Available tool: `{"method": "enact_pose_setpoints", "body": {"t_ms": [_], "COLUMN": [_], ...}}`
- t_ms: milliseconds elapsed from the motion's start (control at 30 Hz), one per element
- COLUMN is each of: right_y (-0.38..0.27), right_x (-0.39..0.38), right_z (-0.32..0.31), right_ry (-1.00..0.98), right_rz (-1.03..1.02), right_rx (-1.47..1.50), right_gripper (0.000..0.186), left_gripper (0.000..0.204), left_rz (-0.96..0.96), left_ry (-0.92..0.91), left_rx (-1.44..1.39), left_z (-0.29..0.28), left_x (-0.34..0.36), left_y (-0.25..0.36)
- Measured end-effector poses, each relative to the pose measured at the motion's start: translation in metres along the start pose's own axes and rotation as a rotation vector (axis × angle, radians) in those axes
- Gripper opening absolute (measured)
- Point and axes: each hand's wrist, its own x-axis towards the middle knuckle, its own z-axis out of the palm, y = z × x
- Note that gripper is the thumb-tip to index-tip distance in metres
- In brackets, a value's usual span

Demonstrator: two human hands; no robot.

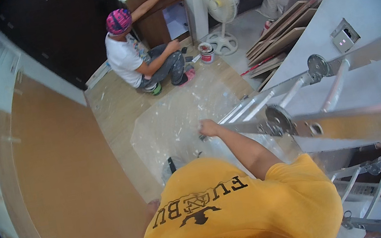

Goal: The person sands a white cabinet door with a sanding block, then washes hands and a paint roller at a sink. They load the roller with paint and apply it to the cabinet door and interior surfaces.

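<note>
My right hand is closed beside the lower rail of an aluminium ladder, with a small greyish object at its fingers that I cannot make out. My left hand barely shows beside my yellow shirt, its fingers hidden. A plastic sheet spattered with white lies on the wooden floor, and a grey item with a black strap is partly hidden below me.
A co-worker in white crouches at a wooden cabinet, by a paint bucket. A white fan and leaning boards stand at the back right. A brown panel borders my left, a dark door the back left.
</note>
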Motion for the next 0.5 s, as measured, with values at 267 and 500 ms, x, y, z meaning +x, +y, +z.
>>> {"method": "enact_pose_setpoints", "body": {"t_ms": [267,500], "right_y": [0.016,0.124], "right_x": [0.166,-0.005], "right_z": [-0.063,0.009], "right_ry": [0.135,-0.180], "right_rz": [0.305,0.881], "right_rx": [0.477,0.219], "right_gripper": [0.041,0.032], "left_gripper": [0.030,0.028], "left_rz": [0.107,0.306], "left_ry": [-0.044,-0.187], "left_rx": [0.056,0.369], "left_z": [-0.124,-0.181], "left_x": [0.142,0.292], "left_y": [0.204,0.515]}}
